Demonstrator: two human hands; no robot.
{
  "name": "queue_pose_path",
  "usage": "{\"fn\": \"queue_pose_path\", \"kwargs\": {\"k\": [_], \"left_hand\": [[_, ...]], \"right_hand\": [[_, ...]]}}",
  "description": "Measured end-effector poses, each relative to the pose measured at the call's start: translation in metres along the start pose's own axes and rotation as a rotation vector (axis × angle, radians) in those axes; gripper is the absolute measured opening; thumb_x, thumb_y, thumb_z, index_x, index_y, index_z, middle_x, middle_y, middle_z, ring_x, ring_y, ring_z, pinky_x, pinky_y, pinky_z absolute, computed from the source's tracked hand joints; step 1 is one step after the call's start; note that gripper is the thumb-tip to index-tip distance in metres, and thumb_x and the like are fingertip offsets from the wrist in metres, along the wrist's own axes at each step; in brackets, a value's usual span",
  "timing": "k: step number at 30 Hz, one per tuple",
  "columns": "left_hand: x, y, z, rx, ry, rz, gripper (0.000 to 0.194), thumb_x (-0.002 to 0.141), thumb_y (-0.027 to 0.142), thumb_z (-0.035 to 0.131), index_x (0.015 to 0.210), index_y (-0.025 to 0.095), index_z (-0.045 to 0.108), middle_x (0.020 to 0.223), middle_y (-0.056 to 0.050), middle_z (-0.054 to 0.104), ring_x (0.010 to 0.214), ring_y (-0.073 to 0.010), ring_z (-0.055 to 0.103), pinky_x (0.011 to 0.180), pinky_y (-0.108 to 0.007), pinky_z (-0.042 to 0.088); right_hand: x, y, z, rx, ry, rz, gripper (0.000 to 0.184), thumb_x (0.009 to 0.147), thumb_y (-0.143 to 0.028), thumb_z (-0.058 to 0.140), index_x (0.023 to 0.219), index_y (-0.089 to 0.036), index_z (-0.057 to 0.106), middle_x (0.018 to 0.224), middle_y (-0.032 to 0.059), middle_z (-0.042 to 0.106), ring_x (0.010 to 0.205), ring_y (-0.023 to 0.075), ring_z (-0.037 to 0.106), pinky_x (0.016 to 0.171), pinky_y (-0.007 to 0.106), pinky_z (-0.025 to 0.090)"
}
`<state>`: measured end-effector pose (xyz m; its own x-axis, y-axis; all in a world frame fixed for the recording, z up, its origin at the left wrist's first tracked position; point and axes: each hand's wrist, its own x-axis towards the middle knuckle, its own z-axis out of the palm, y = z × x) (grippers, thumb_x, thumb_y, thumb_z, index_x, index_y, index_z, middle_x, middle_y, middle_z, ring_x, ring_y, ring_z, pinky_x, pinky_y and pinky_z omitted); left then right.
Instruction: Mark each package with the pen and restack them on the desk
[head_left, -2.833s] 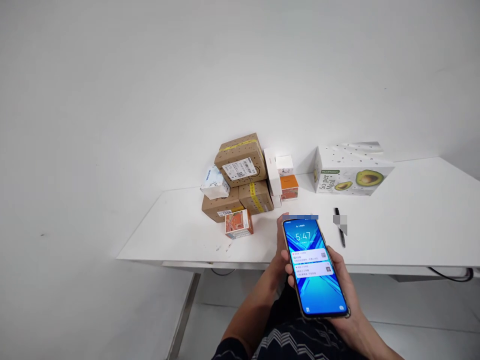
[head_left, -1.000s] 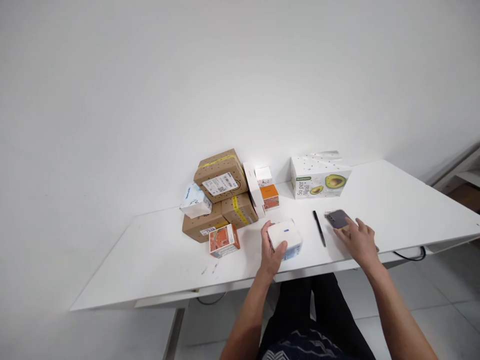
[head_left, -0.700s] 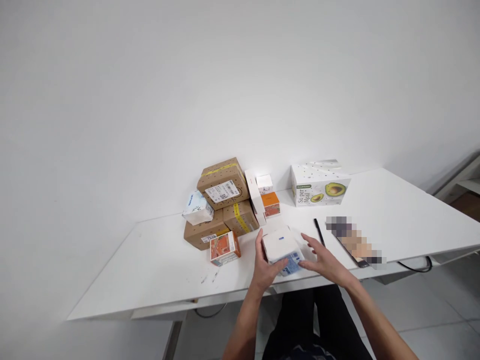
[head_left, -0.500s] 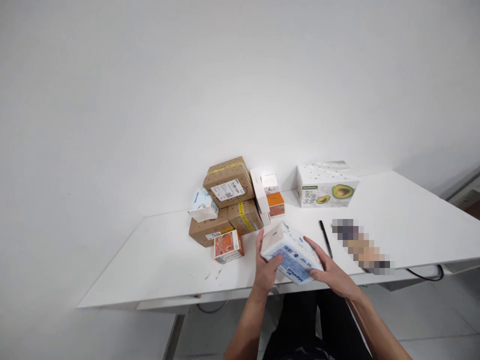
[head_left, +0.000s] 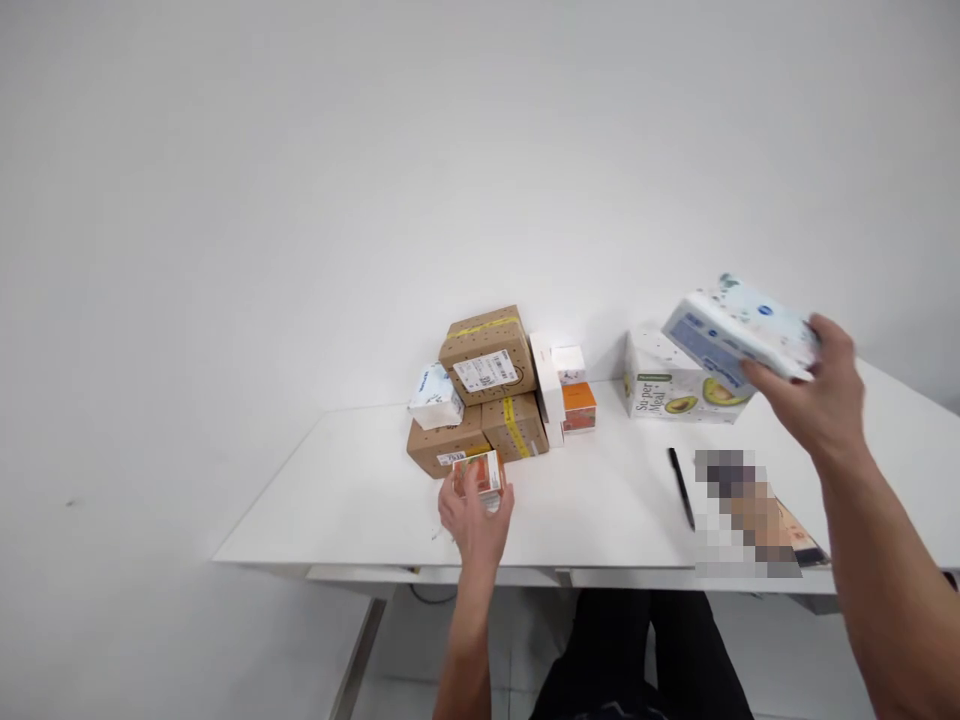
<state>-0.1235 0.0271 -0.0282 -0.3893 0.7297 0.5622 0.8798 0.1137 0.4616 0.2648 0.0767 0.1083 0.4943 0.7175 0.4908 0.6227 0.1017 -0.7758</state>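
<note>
My right hand [head_left: 814, 395] is raised at the right, closed on a white and blue pack [head_left: 731, 328] held above the avocado box [head_left: 664, 385]. My left hand [head_left: 475, 515] is low at the table's front, its fingers curled around a small orange and white box [head_left: 480, 468] that stands in front of the stacked brown cartons [head_left: 487, 385]. A white table [head_left: 360, 490] carries everything.
A blue and white packet [head_left: 435, 395] leans on the cartons' left side. White and orange small boxes [head_left: 570, 385] stand to their right. A black pen [head_left: 681, 487] lies near the front right, beside a blurred flat object [head_left: 750, 515]. A white wall rises behind.
The phone was set down on the table at the right. Both hands then took the white pack; my right hand has carried it up to the right, and my left hand moved to the orange box.
</note>
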Motion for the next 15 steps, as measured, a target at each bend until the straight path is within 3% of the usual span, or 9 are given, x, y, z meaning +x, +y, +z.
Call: {"fn": "queue_pose_path", "kwargs": {"k": [4,7,9,12,15], "left_hand": [[0.002,-0.007,0.017,0.176,-0.109,-0.133,0.070,0.069,0.051,0.070,0.130,0.022,0.049,0.138,-0.018,0.029,0.128,-0.0400,0.034,0.102,-0.057,0.033],[0.001,-0.010,0.026,0.170,-0.173,-0.225,0.077,0.070,0.054,0.069,0.135,0.023,0.042,0.140,-0.019,0.024,0.129,-0.0415,0.033,0.101,-0.059,0.033],[0.002,-0.011,0.028,0.115,-0.204,-0.274,0.078,0.071,0.053,0.067,0.137,0.022,0.038,0.139,-0.021,0.024,0.127,-0.0417,0.036,0.098,-0.058,0.036],[0.003,-0.011,0.025,0.013,-0.206,-0.298,0.079,0.072,0.045,0.068,0.139,0.020,0.035,0.135,-0.021,0.028,0.124,-0.0402,0.038,0.097,-0.056,0.039],[-0.005,-0.003,0.017,-0.120,-0.229,-0.237,0.084,0.070,0.035,0.070,0.142,0.020,0.029,0.131,-0.018,0.033,0.127,-0.0367,0.037,0.100,-0.053,0.039]], "right_hand": [[0.059,0.032,0.032,-0.055,-0.077,0.035,0.086,0.074,-0.059,0.064,0.145,-0.026,0.030,0.148,0.0146,0.033,0.110,0.0342,0.054,0.088,0.052,0.044],[0.067,0.053,0.046,-0.070,-0.171,0.112,0.083,0.075,-0.055,0.062,0.145,-0.024,0.031,0.139,0.0154,0.047,0.102,0.0321,0.060,0.092,0.053,0.040],[0.056,0.057,0.046,-0.024,-0.160,0.138,0.081,0.078,-0.054,0.059,0.147,-0.024,0.028,0.141,0.0149,0.047,0.107,0.0325,0.059,0.092,0.050,0.040],[0.023,0.054,0.040,0.094,-0.016,0.185,0.080,0.082,-0.054,0.054,0.149,-0.021,0.024,0.143,0.0165,0.044,0.113,0.0339,0.056,0.092,0.047,0.042],[-0.027,0.050,0.041,0.168,0.055,0.190,0.066,0.083,-0.054,0.055,0.140,-0.024,0.040,0.131,0.0139,0.057,0.106,0.0337,0.060,0.088,0.046,0.046]]}}
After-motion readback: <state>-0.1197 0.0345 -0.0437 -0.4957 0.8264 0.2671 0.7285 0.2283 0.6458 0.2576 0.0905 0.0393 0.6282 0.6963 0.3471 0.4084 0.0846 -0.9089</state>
